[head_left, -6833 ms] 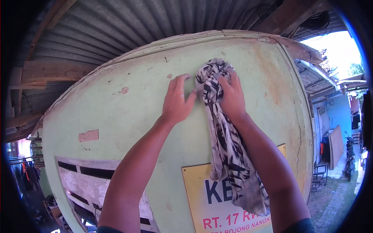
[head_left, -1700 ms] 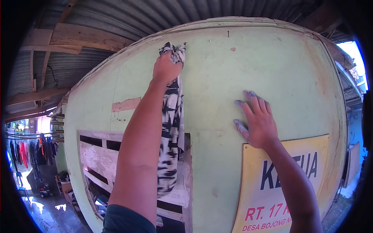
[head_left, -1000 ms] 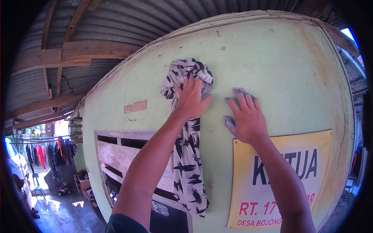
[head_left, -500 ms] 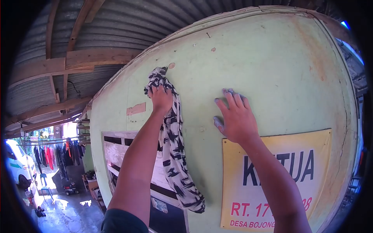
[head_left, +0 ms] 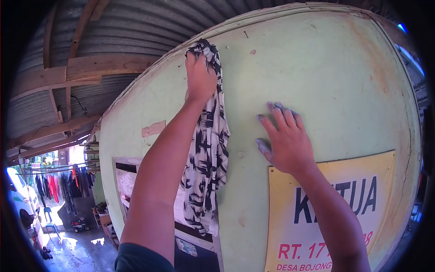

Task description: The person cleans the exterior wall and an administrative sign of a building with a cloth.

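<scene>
My left hand [head_left: 202, 78] grips the bunched top of a black-and-white patterned cloth [head_left: 206, 154] high against the pale green wall [head_left: 253, 81]. The rest of the cloth hangs down below my wrist, over part of the window opening. My fingers are wrapped into the folds, partly hidden by them. My right hand [head_left: 287, 138] is spread on the wall to the right, just above the yellow sign [head_left: 335, 208], holding nothing. Its fingertips are smeared with a greyish coating. My right forearm covers part of the sign's lettering.
A nail [head_left: 246, 34] sticks out near the top of the wall. Overhead run wooden beams [head_left: 108, 65] under corrugated roofing [head_left: 181, 22]. At the far left, clothes [head_left: 68, 183] hang on a line beside a white vehicle [head_left: 20, 192]; a toy car [head_left: 79, 224] stands on the floor.
My left hand has moved up the wall with the cloth, which now hangs straighter and wider. My right hand stays flat on the wall; the view has shifted slightly.
</scene>
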{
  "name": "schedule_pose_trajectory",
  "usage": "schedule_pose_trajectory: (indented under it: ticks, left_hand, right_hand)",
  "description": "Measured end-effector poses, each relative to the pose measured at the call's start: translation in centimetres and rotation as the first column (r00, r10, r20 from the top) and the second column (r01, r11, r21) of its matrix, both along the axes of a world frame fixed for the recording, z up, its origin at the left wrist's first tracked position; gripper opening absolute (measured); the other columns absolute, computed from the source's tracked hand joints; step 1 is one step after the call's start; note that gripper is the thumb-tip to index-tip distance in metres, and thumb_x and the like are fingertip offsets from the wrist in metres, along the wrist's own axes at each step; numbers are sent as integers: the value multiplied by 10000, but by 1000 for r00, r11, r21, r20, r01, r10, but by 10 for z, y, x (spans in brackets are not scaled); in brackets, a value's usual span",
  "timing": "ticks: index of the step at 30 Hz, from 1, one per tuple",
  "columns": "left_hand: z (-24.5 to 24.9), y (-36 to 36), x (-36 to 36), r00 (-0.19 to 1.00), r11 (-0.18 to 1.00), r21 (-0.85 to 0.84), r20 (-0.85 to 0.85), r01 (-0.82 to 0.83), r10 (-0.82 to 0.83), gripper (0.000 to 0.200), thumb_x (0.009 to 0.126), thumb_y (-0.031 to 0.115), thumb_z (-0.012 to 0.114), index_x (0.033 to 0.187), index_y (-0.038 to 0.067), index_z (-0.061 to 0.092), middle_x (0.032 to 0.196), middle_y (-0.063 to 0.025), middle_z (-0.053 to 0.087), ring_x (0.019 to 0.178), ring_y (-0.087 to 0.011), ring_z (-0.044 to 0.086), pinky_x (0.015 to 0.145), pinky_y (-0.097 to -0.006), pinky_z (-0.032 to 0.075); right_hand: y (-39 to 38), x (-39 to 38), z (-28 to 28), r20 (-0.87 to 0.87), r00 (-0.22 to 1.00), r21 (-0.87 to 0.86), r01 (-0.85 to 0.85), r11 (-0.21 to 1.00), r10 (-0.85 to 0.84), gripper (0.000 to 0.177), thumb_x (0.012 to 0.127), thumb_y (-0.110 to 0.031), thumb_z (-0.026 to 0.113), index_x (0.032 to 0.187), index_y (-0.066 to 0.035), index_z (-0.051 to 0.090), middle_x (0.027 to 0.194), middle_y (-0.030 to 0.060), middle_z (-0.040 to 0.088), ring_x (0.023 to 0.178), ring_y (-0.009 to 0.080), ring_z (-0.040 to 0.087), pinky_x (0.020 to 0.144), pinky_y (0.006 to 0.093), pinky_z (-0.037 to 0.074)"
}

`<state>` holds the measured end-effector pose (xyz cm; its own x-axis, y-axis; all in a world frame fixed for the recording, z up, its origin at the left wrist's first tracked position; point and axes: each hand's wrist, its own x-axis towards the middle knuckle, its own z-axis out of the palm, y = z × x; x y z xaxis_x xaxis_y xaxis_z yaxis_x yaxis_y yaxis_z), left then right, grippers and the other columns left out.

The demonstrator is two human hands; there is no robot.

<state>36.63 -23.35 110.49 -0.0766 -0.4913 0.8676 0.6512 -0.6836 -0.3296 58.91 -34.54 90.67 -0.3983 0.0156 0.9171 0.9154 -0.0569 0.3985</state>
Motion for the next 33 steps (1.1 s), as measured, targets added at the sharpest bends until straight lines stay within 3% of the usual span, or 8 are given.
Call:
schedule_pose_trajectory:
  ticks: [3,6,12,19,24,27,30,33]
  left_hand:
    - [16,14,18,986,997,42,-153,70,-63,470,894,133,651,1326,-47,613,1463,-332,487,1437,-515,378,1212,-518,343]
    - [-4,-2,43,842,981,-16,-516,-195,159,502,946,291,627,1321,-42,620,1445,-313,496,1467,-522,351,1239,-513,314]
    - [57,31,42,973,980,-192,-229,-47,2,519,974,386,611,1373,56,639,1534,-231,478,1465,-414,418,1225,-474,348]
    - [95,61,-19,940,915,-290,109,-280,322,420,1016,416,543,1291,119,653,1335,-158,617,1269,-375,587,1122,-490,408]
    - [112,76,-15,921,913,-406,369,40,123,283,1008,208,507,1233,98,638,1296,-187,633,1218,-437,617,1085,-528,454]
    - [115,61,4,967,887,-459,201,-47,156,320,1010,145,478,1284,93,636,1352,-215,615,1256,-470,590,1076,-543,469]
    - [106,45,18,936,926,-140,-23,-352,352,450,992,276,570,1396,90,634,1497,-255,541,1350,-425,544,1138,-487,446]
    - [108,43,19,981,991,-27,-144,-132,127,451,1019,353,574,1324,28,641,1333,-256,618,1324,-414,560,1137,-500,428]
  right_hand:
    - [-2,-2,0,-9,1000,-6,1,1000,-1,519,963,-382,666,1387,-95,583,1562,188,463,1462,348,415,1211,492,312]
    - [-5,-4,1,-16,1000,-19,13,1000,-13,517,943,-367,681,1370,-91,589,1554,192,469,1452,360,422,1201,495,316]
    - [-12,-10,4,-37,998,-68,57,996,-60,517,893,-284,703,1358,-88,592,1551,199,469,1453,379,421,1190,498,321]
    - [-6,-7,2,-32,998,-35,50,998,-51,555,847,-180,673,1392,-92,609,1561,201,469,1450,383,439,1183,495,327]
    - [-9,-9,2,-49,999,-43,14,999,-16,510,937,-316,673,1395,-102,607,1567,190,460,1453,363,432,1190,492,324]
    - [-8,-10,1,-46,999,-44,19,999,-21,525,959,-393,674,1395,-108,608,1570,182,456,1449,355,432,1196,490,320]
    - [-9,-11,3,-45,998,-45,40,998,-42,530,950,-386,682,1398,-111,610,1569,175,460,1444,351,436,1196,488,323]
    - [-10,-10,3,-62,998,-31,32,999,-34,530,948,-382,688,1397,-111,612,1564,174,463,1442,353,438,1193,489,328]
